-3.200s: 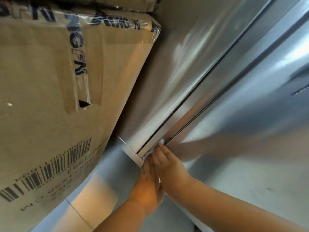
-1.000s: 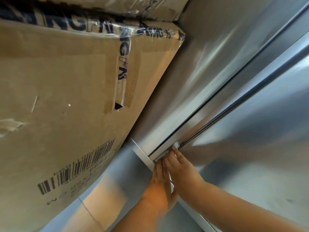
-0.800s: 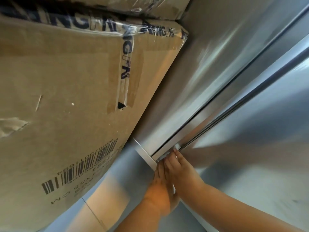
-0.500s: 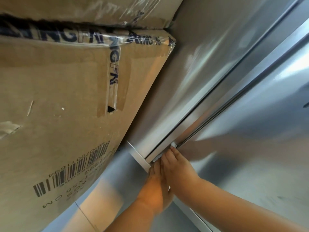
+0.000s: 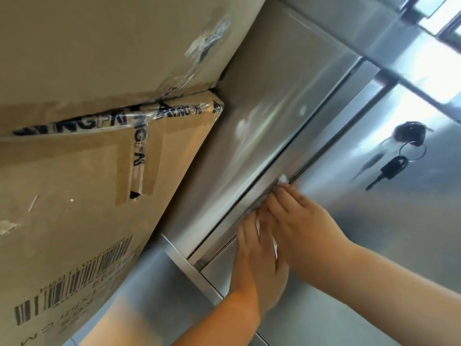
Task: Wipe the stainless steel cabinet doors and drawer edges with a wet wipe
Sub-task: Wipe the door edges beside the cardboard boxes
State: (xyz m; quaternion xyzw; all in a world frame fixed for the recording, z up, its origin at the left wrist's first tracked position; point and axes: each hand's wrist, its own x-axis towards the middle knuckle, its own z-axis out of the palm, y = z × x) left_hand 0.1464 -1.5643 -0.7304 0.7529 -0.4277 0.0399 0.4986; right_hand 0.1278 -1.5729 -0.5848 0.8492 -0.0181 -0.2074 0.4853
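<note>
My right hand (image 5: 301, 221) lies with straight fingers on a white wet wipe (image 5: 283, 179), pressing it against the narrow vertical edge strip (image 5: 272, 178) between two stainless steel cabinet doors. Only a small bit of the wipe shows past the fingertips. Just below and left of it, my left hand (image 5: 257, 255) is flat, fingers straight, over the same seam. The right door (image 5: 374, 233) and the left panel (image 5: 249, 126) are shiny brushed steel.
A taped cardboard box (image 5: 74, 196) stands close against the left panel, with a second box (image 5: 99, 46) stacked on it. A lock (image 5: 409, 132) on the right door carries hanging keys (image 5: 393, 167). A steel bottom corner trim (image 5: 189, 268) lies below my hands.
Both hands have slid with the wipe up along the edge strip, away from the bottom corner. The view has tilted up, bringing the lock and keys into sight.
</note>
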